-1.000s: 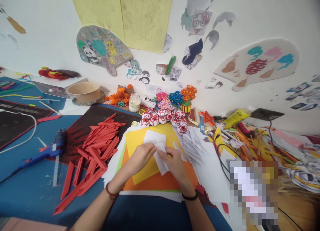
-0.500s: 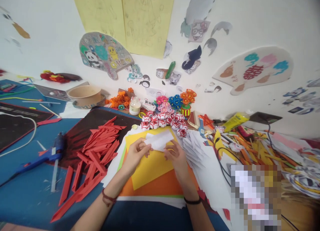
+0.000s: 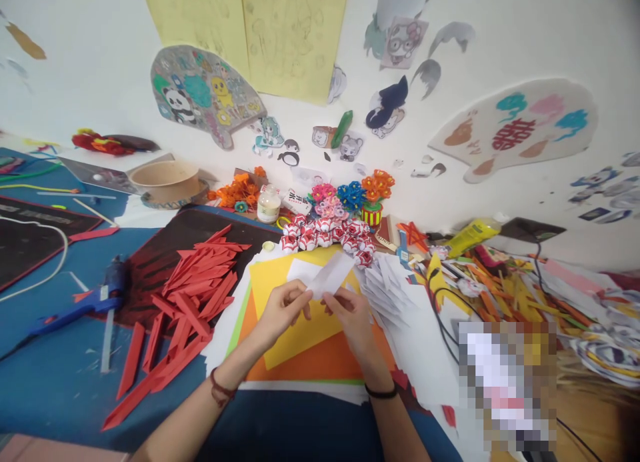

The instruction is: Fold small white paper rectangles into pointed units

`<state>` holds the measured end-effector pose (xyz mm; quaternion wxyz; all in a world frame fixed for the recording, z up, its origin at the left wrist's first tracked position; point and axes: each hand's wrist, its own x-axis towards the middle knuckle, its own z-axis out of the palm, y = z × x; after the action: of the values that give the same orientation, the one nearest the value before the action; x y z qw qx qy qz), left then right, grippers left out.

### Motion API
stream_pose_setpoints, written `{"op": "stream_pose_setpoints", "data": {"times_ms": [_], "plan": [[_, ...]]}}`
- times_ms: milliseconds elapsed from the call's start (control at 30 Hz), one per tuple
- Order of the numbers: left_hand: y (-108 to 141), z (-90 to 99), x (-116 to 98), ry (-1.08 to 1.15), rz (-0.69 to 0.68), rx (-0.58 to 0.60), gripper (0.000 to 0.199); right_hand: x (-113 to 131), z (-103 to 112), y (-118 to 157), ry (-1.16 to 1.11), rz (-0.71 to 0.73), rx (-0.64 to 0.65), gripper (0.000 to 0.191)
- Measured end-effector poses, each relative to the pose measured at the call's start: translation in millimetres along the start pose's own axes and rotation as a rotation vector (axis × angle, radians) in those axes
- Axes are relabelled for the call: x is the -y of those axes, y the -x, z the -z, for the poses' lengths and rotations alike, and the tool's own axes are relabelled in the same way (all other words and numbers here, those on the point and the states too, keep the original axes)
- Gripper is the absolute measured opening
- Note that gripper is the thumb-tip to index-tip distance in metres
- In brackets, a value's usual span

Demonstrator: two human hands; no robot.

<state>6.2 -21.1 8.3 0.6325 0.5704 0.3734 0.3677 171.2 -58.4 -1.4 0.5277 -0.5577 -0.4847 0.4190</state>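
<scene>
A small strip of white paper is pinched between both hands, slanting up to the right. My left hand grips its lower left end with thumb and fingers. At its lower right edge, my right hand closes thumb and fingertips on it. Behind the strip, another white paper lies on a yellow sheet. Orange paper shows under the yellow sheet. Just right of my right hand is a fan of white paper strips.
Folded red paper strips are heaped at the left, beside a blue glue gun. Red-and-white paper flowers line the back, near a glass jar. Mixed paper scraps and a black cable lie at the right.
The strip has turned to a steeper slant, its right end raised. Both hands have drawn closer together below it, and the view has shifted slightly.
</scene>
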Motion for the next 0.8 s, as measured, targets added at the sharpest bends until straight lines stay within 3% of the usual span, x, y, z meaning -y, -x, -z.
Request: {"op": "stream_pose_setpoints", "data": {"times_ms": [200,333,533,800], "plan": [[2.5,0.6,-5.2,-0.135,-0.012,0.066,0.035,-1.6,3.9,0.3,0.021,0.001,-0.023,0.031],[2.3,0.6,-6.5,-0.208,-0.088,0.02,0.028,-2.4,4.8,0.1,0.015,-0.004,-0.024,0.031],[0.5,1.6,-2.4,-0.259,-0.093,-0.079,0.031,-0.1,2.5,0.8,-0.013,-0.02,0.062,0.027],[0.9,1.0,-3.6,-0.259,-0.084,-0.068,0.036,-1.5,-1.1,1.4,-0.051,-0.077,0.038,0.029]]}}
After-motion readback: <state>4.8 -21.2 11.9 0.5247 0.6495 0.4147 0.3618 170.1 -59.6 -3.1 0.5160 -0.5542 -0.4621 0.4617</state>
